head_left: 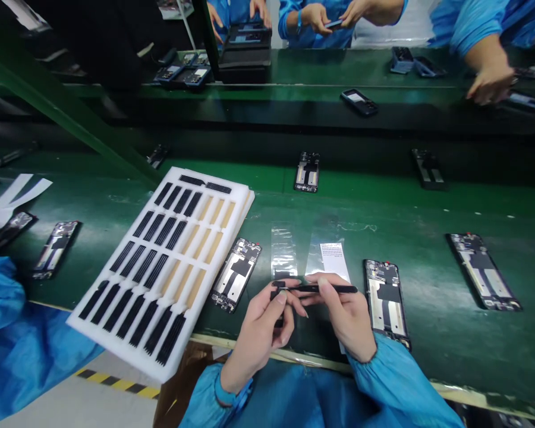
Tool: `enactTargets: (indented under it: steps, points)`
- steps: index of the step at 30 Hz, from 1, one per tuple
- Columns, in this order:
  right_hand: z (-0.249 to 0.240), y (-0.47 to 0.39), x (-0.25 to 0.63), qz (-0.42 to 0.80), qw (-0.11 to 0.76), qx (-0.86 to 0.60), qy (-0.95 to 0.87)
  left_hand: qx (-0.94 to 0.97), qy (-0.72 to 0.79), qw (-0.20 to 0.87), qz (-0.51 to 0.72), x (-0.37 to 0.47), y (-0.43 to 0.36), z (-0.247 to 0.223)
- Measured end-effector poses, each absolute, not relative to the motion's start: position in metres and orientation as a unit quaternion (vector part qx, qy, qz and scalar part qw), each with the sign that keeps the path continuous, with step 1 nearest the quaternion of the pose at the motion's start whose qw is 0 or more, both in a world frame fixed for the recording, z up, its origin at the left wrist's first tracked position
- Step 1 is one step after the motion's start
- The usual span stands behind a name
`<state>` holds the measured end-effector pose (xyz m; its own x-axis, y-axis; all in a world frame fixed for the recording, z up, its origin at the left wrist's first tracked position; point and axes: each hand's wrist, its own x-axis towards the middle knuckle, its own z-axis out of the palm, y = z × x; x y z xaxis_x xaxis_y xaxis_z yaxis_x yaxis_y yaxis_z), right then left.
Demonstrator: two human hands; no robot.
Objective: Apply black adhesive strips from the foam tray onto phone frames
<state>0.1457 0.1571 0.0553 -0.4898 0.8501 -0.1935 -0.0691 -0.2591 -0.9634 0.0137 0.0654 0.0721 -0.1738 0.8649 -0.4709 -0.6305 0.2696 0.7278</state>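
Observation:
Near the table's front edge, my left hand [263,327] pinches a small black strip [279,321]. My right hand [350,315] holds black tweezers [334,289] sideways, their tips reaching the top of the strip at my left fingers. Behind my hands lie a clear film strip [284,249] and a white label sheet [334,259]. One opened phone frame [237,274] is left of my hands, another [387,300] right beside my right hand. A white foam tray [172,267] with rows of black strips stands at the left.
More phone frames lie at the right [484,270], at the back [307,172] and at the far left [56,248]. A green post [71,101] slants across the upper left. Other people's hands work across the table, and a blue sleeve [2,291] is at left.

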Motion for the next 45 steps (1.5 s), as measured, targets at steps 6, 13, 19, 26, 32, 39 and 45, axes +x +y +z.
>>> enactTargets:
  steps: [6, 13, 19, 26, 32, 39, 45]
  points:
    - [0.055, 0.156, 0.149, 0.701, 0.324, -0.376, -0.513, 0.114, 0.479, 0.641, 0.588, 0.016, 0.064, 0.073]
    - [0.057, 0.157, 0.151, 0.681, 0.331, -0.372, -0.536, 0.130, 0.488, 0.633, 0.587, 0.017, 0.065, 0.074]
    - [0.056, 0.155, 0.158, 0.639, 0.327, -0.365, -0.592, 0.126, 0.504, 0.627, 0.580, 0.018, 0.068, 0.070]
    - [0.037, 0.247, 0.188, 0.574, 0.409, -0.460, -0.540, 0.281, 0.649, 0.480, 0.520, 0.011, 0.083, 0.049]
    - [0.003, 0.322, 0.196, 0.591, 0.409, -0.482, -0.501, 0.610, 0.727, 0.209, 0.234, 0.009, 0.133, 0.040]
    - [-0.012, 0.327, 0.196, 0.586, 0.388, -0.471, -0.533, 0.735, 0.677, 0.035, -0.004, 0.031, 0.203, 0.043]
    - [-0.013, 0.327, 0.196, 0.571, 0.374, -0.478, -0.553, 0.743, 0.668, 0.033, -0.032, 0.034, 0.226, 0.034]
